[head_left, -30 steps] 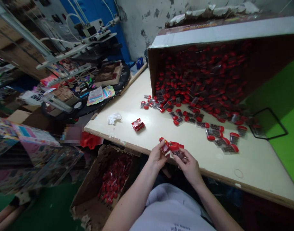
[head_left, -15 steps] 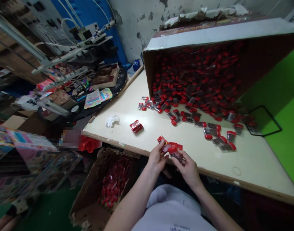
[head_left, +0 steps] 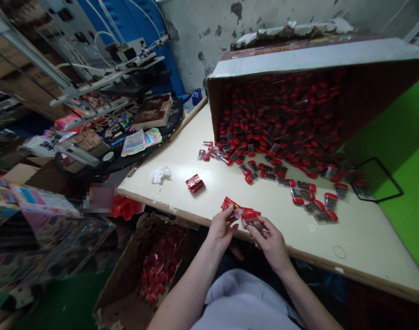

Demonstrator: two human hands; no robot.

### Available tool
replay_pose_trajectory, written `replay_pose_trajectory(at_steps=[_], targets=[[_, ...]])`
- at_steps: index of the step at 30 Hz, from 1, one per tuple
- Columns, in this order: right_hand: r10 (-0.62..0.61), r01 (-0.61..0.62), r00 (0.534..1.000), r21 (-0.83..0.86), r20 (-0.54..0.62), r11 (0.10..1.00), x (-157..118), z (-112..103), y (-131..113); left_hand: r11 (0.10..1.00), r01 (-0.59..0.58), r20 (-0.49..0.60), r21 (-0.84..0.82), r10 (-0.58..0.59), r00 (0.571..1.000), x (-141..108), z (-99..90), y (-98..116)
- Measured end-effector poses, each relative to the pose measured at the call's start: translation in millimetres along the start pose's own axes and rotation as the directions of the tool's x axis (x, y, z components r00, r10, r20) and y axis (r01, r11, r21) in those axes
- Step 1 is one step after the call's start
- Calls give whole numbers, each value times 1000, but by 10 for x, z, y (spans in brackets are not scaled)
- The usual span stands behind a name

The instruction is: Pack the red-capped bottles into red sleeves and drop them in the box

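A big cardboard box (head_left: 298, 59) lay tipped at 1 o'clock on the surface (head_left: 360, 238), spilling red-capped packets (head_left: 281, 114). A low box (head_left: 120, 307) sat at 7 o'clock. The left hand (head_left: 223, 231) clamped its fingers on a red packet (head_left: 231, 206), and the right hand (head_left: 269, 243) on a capped packet (head_left: 253, 221).

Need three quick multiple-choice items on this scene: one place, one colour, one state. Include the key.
1. Where is the open carton of red packets?
A) Below the table's near edge
B) On the round black stand
C) On the person's lap

2. What colour is the cap on the packet in the right hand?
A) Blue
B) Red
C) Green

3. What state is the large carton in?
A) Upright and closed
B) Tipped on its side, packets spilling out
C) Folded flat

1: A, it shows below the near edge.
2: B, the cap shows red above the fingers.
3: B, its open mouth faces the table, with packets spread beyond it.
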State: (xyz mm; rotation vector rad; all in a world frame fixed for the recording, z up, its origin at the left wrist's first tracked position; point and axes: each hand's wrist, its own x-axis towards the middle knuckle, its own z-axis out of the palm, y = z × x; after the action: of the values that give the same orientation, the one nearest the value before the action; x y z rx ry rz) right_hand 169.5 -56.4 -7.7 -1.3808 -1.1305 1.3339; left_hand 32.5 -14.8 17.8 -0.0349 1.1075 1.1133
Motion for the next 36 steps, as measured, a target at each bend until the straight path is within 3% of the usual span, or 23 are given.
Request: replay_pose_trajectory(at_steps=[13, 23, 36], targets=[[72, -72, 997, 176, 8, 982, -25, 11, -44, 1000, 4, 14, -31, -4, 1000, -61, 42, -55], [51, -50, 999, 152, -3, 987, -47, 5, -78, 999, -33, 8, -9, 33, 999, -14, 5, -76], [50, -43, 997, 120, -57, 992, 5, 21, -64, 1000, 0, 28, 6, 0, 1000, 5, 38, -100]])
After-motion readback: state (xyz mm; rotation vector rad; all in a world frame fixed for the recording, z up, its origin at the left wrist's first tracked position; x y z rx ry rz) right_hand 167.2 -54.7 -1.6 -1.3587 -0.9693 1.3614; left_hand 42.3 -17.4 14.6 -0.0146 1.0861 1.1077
